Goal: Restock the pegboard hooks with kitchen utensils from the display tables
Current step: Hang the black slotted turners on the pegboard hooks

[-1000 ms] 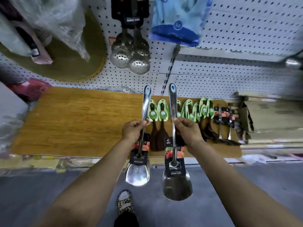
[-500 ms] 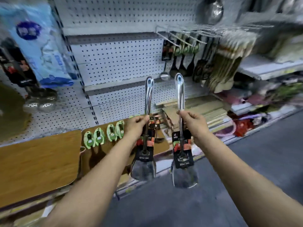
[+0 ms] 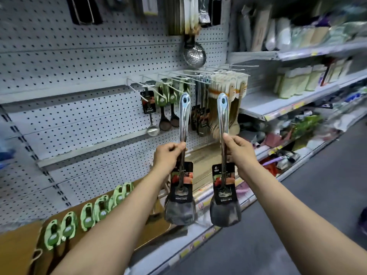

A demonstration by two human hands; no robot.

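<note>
Restock is under way, not finished. The left hand (image 3: 168, 155) grips the handle of one steel spatula (image 3: 183, 161) and the right hand (image 3: 239, 150) grips a second steel spatula (image 3: 223, 161); both hang blade-down, upright, side by side but apart, hang-holes at the top, each carrying a dark label card. Neither is on a hook yet. Ahead, the row of wire hooks (image 3: 158, 80) juts from the pegboard (image 3: 79, 62): the leftmost hooks look bare or hold only one carded ladle (image 3: 152, 120); those further right are crowded with dark spoons (image 3: 166, 118) and pale wooden utensils (image 3: 228, 92). Probable targets are the sparse left hooks. More stock, the green-carded utensils (image 3: 87, 217), lies on the wooden surface (image 3: 17, 249) low left, so more trips seem likely. Room: the hook tips point outward toward the person, near the spatula tops; a skimmer (image 3: 194, 54) hangs above. The aisle floor (image 3: 297, 225) to the right gives stepping space; shelf edges (image 3: 278, 114) crowd the right.
</note>
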